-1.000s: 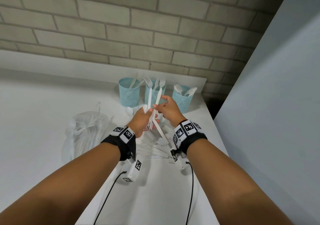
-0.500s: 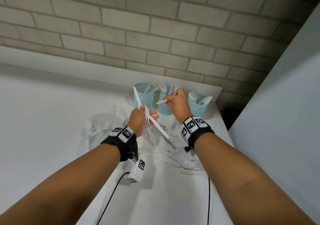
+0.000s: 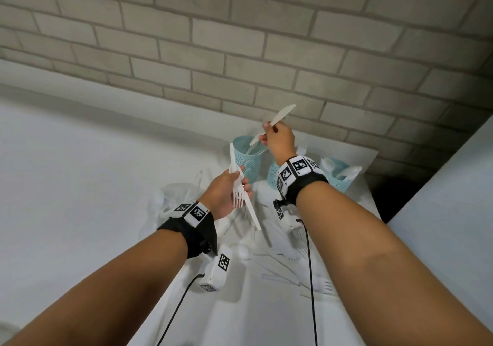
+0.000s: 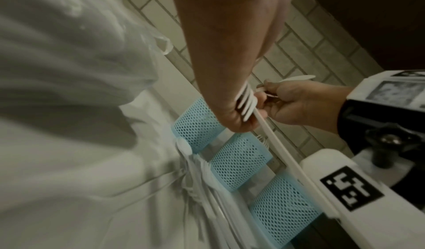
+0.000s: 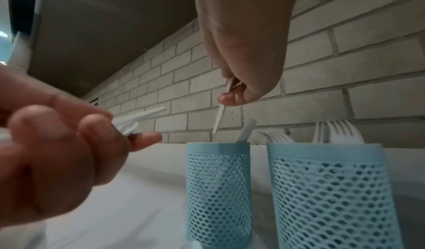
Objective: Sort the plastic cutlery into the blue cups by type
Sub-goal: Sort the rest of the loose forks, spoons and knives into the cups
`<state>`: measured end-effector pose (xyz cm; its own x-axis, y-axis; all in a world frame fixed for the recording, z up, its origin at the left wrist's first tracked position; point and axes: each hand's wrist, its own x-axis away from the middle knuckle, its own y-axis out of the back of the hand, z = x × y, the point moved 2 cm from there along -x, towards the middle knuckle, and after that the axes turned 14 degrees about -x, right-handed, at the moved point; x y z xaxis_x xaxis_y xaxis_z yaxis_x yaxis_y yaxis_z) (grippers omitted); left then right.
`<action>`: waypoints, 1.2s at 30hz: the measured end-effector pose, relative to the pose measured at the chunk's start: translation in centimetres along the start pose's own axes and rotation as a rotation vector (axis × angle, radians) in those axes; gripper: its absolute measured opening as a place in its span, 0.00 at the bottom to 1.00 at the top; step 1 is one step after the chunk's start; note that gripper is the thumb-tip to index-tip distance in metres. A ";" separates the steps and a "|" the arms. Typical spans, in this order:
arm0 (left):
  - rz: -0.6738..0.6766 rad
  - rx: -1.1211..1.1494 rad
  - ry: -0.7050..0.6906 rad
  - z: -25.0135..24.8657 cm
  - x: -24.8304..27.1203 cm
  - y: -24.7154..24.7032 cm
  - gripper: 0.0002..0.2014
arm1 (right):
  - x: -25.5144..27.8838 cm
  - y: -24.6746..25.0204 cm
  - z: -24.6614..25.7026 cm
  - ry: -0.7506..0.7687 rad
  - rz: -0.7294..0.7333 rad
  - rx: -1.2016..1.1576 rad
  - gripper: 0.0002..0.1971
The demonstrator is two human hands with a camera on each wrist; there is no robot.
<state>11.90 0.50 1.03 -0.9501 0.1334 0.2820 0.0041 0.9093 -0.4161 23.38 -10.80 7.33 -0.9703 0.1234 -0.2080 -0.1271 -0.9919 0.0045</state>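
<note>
Three blue mesh cups stand in a row by the brick wall: the left cup with knives, the middle cup with forks, the right cup with spoons. My right hand pinches a white plastic knife just above the left cup, and in the right wrist view the knife points down at that cup. Lower left, my left hand grips a small bundle of cutlery that includes a fork and a knife. Loose white cutlery lies on the table under my wrists.
A crumpled clear plastic bag lies left of the pile. The brick wall rises right behind the cups, and a grey panel borders the table on the right. The white table stretches far to the left.
My right hand has moved left from the middle cup to above the left cup, now holding a knife raised higher. The left hand has kept its bundle, almost in place.
</note>
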 end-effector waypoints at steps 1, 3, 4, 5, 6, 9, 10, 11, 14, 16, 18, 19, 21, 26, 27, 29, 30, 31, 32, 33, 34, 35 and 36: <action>0.015 0.009 0.003 -0.1 0.0 0.1 0.10 | -0.3 -0.3 -0.4 -0.036 0.018 0.040 0.13; 0.035 0.004 0.000 -0.2 0.0 0.2 0.10 | -0.8 -0.6 -1.1 -0.102 0.054 0.098 0.14; 0.040 -0.006 -0.004 -0.3 -0.1 0.3 0.10 | -0.8 -0.6 -1.1 -0.125 0.071 0.103 0.16; 0.045 -0.013 -0.012 -0.3 -0.1 0.3 0.09 | -0.9 -0.7 -1.2 -0.141 0.083 0.091 0.18; 0.049 -0.020 -0.025 -0.3 -0.2 0.4 0.09 | -0.8 -0.6 -1.1 -0.147 0.089 0.071 0.21; 0.042 -0.054 -0.076 0.0 -0.3 0.3 0.08 | -0.6 -0.2 -0.8 -0.082 0.059 0.031 0.23; 0.032 -0.070 -0.087 0.1 -0.4 0.3 0.07 | -0.5 0.1 -0.6 -0.041 0.047 0.024 0.21; 0.023 -0.084 -0.093 0.2 -0.4 0.2 0.06 | -0.2 0.5 -0.3 0.013 0.045 0.031 0.18; 0.017 -0.117 -0.107 0.6 -0.4 0.0 0.04 | 1.1 1.6 1.0 0.156 0.137 0.094 0.09; 0.015 -0.138 -0.114 0.8 -0.4 -0.2 0.06 | 2.2 2.2 1.6 0.204 0.270 0.211 0.10; 0.004 -0.149 -0.124 1.0 -0.3 -0.7 0.08 | 3.1 2.9 1.6 0.191 0.414 0.367 0.12; -0.005 -0.156 -0.129 1.1 -0.2 -1.0 0.07 | 3.5 3.3 1.5 0.169 0.480 0.429 0.12; -0.014 -0.184 -0.123 1.3 -0.1 -1.6 0.04 | 3.9 4.4 0.9 0.100 0.530 0.486 0.11; 0.012 -0.208 -0.080 2.0 -0.1 -2.6 0.10 | 4.2 8.2 0.1 0.071 0.406 0.525 0.09; 0.004 -0.213 -0.072 2.1 -0.2 -2.7 0.11 | 4.4 8.7 0.0 0.073 0.431 0.556 0.10; -0.010 -0.214 -0.058 2.3 -0.3 -3.1 0.10 | 4.9 9.6 -0.1 0.066 0.527 0.590 0.13; -0.013 -0.213 -0.054 2.3 -0.4 -3.3 0.09 | 5.0 9.8 -0.4 0.074 0.566 0.626 0.15; -0.017 -0.212 -0.051 2.5 -0.5 -3.6 0.09 | 5.1 10.0 -0.6 0.095 0.587 0.690 0.16; -0.018 -0.210 -0.046 2.6 -0.6 -3.9 0.09 | 5.1 10.1 -0.9 0.125 0.578 0.765 0.16; -0.017 -0.204 -0.040 2.7 -0.6 -4.2 0.09 | 5.1 10.2 -1.1 0.156 0.549 0.838 0.16; -0.017 -0.192 -0.035 2.7 -0.6 -4.4 0.09 | 5.2 10.2 -1.1 0.199 0.526 0.914 0.14; -0.018 -0.179 -0.030 2.7 -0.5 -4.6 0.11 | 5.2 10.3 -1.1 0.248 0.522 0.991 0.13; -0.021 -0.167 -0.024 2.6 -0.5 -4.8 0.14 | 5.2 10.3 -0.9 0.299 0.524 1.047 0.11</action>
<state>11.51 -4.98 0.63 -0.9576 0.1065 0.2676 0.0346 0.9650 -0.2600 17.18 -20.43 5.40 -0.8855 -0.4356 -0.1614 0.0278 -0.3966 0.9176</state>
